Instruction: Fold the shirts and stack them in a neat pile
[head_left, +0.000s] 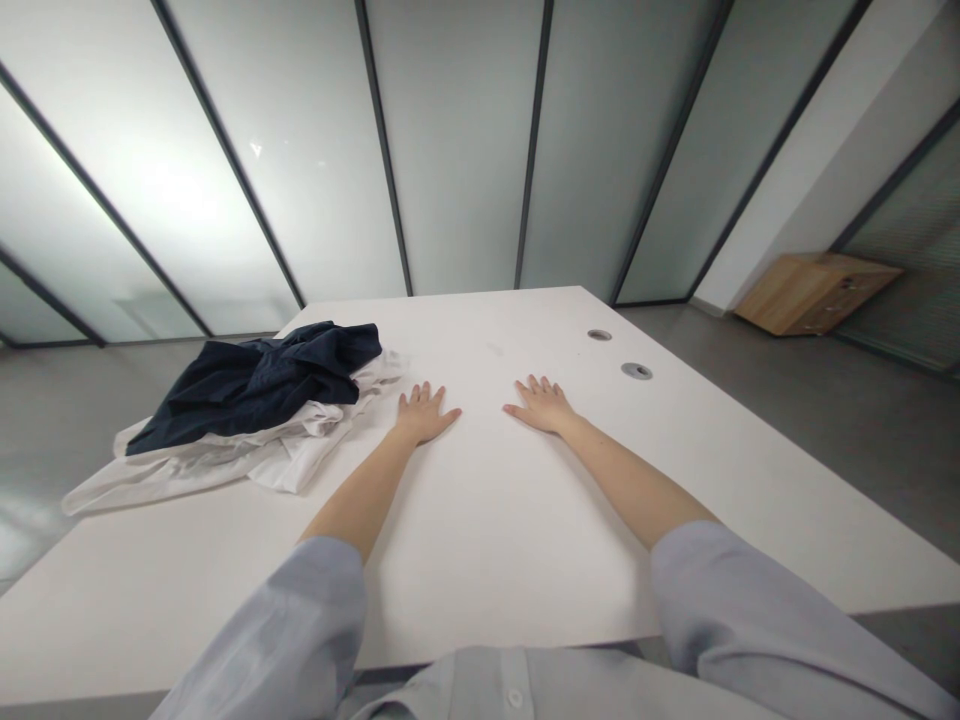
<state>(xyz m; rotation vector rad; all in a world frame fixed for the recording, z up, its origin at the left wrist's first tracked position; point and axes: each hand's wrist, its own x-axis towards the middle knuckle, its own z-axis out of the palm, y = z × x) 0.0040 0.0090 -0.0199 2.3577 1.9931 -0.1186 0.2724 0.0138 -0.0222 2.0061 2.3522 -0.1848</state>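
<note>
My left hand lies flat on the white table, palm down with its fingers spread. Opposite it, my right hand rests the same way, fingers apart and nothing in them. A gap of bare tabletop separates the two thumbs. Just left of my left hand is a loose heap of clothes: a crumpled dark navy garment on top of rumpled white garments. The white cloth ends a little short of my left hand. How many white pieces there are, I cannot tell.
Two round grey cable grommets are set in the table's right side. Frosted glass panels with dark frames stand behind the far edge. A wooden cabinet sits on the grey floor at the right. The heap's left end reaches the table's left edge.
</note>
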